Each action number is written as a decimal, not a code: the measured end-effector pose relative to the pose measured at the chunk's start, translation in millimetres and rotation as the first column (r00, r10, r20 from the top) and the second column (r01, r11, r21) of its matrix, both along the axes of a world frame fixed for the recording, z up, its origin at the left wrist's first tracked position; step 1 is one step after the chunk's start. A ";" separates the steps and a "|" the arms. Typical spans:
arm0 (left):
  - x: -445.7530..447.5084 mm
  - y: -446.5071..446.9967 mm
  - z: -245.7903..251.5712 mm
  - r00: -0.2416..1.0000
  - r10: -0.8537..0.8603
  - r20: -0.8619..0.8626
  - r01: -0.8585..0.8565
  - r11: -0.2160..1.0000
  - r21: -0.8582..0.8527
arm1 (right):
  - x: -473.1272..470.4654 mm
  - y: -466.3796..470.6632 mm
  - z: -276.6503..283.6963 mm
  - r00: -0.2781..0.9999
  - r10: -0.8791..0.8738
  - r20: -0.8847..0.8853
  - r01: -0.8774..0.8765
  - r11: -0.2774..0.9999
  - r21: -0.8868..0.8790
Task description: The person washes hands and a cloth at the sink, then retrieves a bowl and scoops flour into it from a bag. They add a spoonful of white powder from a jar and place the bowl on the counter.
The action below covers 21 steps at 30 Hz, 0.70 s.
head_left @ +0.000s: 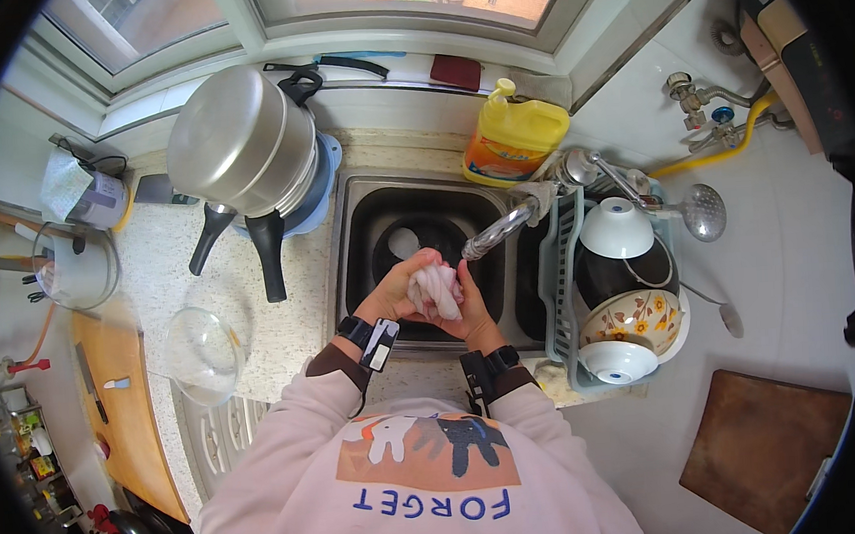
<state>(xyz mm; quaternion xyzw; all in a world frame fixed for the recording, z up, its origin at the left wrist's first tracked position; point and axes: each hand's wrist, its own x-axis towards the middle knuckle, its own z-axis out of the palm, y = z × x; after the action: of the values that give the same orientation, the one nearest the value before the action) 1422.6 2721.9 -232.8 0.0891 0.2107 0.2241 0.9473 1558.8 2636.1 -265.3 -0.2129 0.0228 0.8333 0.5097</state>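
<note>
Over the stainless steel sink (346,257), both of my hands are closed around a crumpled white and pinkish cloth (436,290). My left hand (392,287) wraps it from the left, and my right hand (474,308) presses it from the right. The chrome faucet spout (495,232) ends just above my right fingertips. Below and beyond my hands, a round pale object (403,243) lies in the dark basin; I cannot tell what it is.
Left of the sink stand stacked metal pots (244,142) with black handles and a glass bowl (204,354). A wooden cutting board (124,410) carries a knife (91,383). A yellow detergent jug (515,137) stands behind the sink. On the right, a dish rack (564,273) holds bowls.
</note>
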 end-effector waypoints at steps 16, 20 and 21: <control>-16.1 -6.5 -31.6 0.851 0.116 -0.513 0.096 0.925 0.368 | -42.6 8.6 -14.2 0.162 0.270 0.949 -0.330 0.921 -0.206; -4.6 -14.7 -54.8 0.767 0.285 -0.575 -0.084 0.933 0.351 | -49.0 10.4 -16.1 -0.424 0.039 0.905 -0.373 0.903 -0.214; -1.5 -17.5 -58.4 0.745 0.330 -0.579 -0.152 0.930 0.335 | -49.8 11.1 -15.5 -0.519 0.091 0.850 -0.358 0.880 -0.313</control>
<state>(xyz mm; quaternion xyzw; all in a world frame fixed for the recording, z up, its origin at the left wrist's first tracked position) 1421.2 2704.4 -291.2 0.2565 0.4911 0.3292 0.7646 1509.1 2647.2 -280.8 -0.7677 -0.5329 0.3446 0.0894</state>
